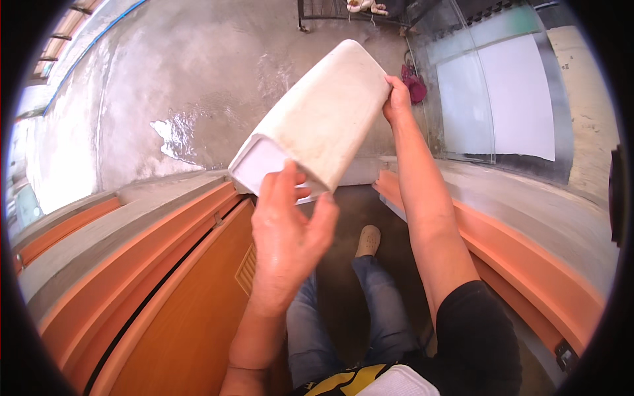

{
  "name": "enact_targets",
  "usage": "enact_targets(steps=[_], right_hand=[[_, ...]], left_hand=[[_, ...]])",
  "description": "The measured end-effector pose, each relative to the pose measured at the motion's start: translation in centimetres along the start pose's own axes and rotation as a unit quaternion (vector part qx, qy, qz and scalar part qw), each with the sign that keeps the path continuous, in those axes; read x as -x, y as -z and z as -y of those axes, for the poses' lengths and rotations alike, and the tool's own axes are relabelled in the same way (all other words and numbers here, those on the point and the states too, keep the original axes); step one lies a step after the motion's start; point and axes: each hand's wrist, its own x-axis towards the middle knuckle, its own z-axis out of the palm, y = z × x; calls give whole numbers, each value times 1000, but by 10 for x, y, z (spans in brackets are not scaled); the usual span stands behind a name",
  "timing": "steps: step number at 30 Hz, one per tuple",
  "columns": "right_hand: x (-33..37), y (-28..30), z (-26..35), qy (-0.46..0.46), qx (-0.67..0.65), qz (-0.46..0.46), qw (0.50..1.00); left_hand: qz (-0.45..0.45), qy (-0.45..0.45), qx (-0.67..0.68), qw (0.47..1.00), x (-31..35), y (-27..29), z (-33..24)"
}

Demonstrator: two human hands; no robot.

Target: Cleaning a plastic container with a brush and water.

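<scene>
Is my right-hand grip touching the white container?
Touching; the head view shows the right-hand grip holding the white container at its right edge.

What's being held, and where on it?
An off-white, box-shaped, seemingly plastic bin, held by the right hand near its far right corner. Left hand is at its open end; grip unclear.

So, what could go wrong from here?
Drop: the off-white, rectangular, seemingly plastic bin is tilted; the right hand grips one edge, but the left hand's hold at the open end is unclear.
Slip: the grey concrete floor ahead looks wet and shiny, possibly slick under the beige, rounded clog.
Knock: the bin's lower corner might bump the orange door frame.
</scene>
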Motion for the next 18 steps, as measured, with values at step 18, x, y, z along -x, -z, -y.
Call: enact_targets(steps=[18], right_hand=[[271, -7, 26, -54, 182, 161, 969]], left_hand=[[-169, 277, -133, 936, 140, 70, 117]])
